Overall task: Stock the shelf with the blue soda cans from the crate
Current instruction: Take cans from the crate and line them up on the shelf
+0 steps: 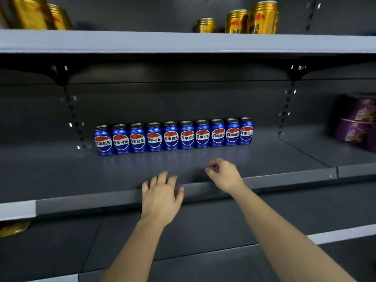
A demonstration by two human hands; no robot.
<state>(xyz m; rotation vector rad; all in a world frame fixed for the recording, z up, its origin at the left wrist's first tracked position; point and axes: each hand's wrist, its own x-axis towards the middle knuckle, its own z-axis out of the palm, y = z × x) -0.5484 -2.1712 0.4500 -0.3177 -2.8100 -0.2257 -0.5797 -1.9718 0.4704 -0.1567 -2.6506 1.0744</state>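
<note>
Several blue soda cans [173, 136] stand upright in one row at the back of the grey middle shelf [284, 157], labels facing me. My left hand [160, 195] hovers at the shelf's front lip, fingers spread and holding nothing. My right hand [222, 175] is just over the front of the shelf, in front of the row, its fingers loosely curled and empty. Neither hand touches a can. The crate is out of view.
Gold cans [252, 18] stand on the upper shelf [183, 42], more at its far left [36, 14]. Purple packages [356, 123] are stacked in the bay to the right. A yellow item [14, 227] shows on the lower shelf at the left edge.
</note>
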